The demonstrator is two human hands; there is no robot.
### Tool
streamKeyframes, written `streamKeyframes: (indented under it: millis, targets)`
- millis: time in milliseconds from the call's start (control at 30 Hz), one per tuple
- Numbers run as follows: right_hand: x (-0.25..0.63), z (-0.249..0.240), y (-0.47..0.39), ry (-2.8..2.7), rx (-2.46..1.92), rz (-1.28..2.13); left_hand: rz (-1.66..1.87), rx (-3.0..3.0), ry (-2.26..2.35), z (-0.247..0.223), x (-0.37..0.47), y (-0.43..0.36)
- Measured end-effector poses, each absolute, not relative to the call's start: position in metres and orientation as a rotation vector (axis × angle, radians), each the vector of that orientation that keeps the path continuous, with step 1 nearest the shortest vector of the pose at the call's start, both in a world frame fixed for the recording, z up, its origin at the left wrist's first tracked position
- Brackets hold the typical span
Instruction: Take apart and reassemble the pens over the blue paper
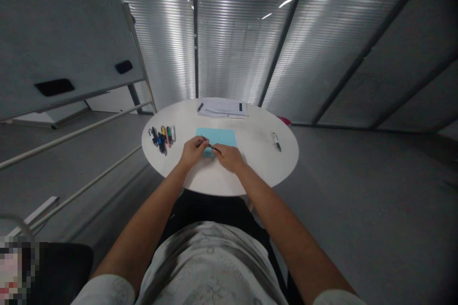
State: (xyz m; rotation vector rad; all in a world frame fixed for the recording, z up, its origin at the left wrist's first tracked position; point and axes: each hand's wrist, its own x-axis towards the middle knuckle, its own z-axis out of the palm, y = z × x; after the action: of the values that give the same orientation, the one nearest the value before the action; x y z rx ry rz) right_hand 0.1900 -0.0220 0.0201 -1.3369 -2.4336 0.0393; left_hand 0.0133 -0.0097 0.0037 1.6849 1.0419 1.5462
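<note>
Over a light blue sheet (223, 137) on the round white table, my two hands nearly meet. My left hand (194, 148) is closed in a pinch on one end of a thin dark pen-like object (210, 145). The fingers of my right hand (229, 156) are closed on its other end. Whether this object is one piece or two parts is too small to tell. Several pens and markers (162, 138) lie in a group to the left of my hands. A single white and black pen (276, 142) lies apart at the right.
A stack of papers (222, 108) with small dark items on it lies at the far side of the table (265, 171). A whiteboard frame with pale rails (77, 132) stands at the left. A black chair (67, 269) is at the lower left.
</note>
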Motion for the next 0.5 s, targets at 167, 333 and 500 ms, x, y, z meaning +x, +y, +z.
streamKeyframes:
  millis: [167, 333, 500]
  targets:
    - [0.1907, 0.0199, -0.0217, -2.419, -1.349, 0.044, 1.525, 1.557, 1.053, 0.0059, 0.0143, -0.0108]
    - [0.1924, 0.0181, -0.0199, -2.389, -1.325, 0.044, 1.528, 1.500, 1.061, 0.0060, 0.0142, -0.0104]
    - [0.1927, 0.0190, -0.0199, -2.382, -1.322, 0.064, 1.527, 1.477, 1.056, 0.0089, 0.0139, -0.0128]
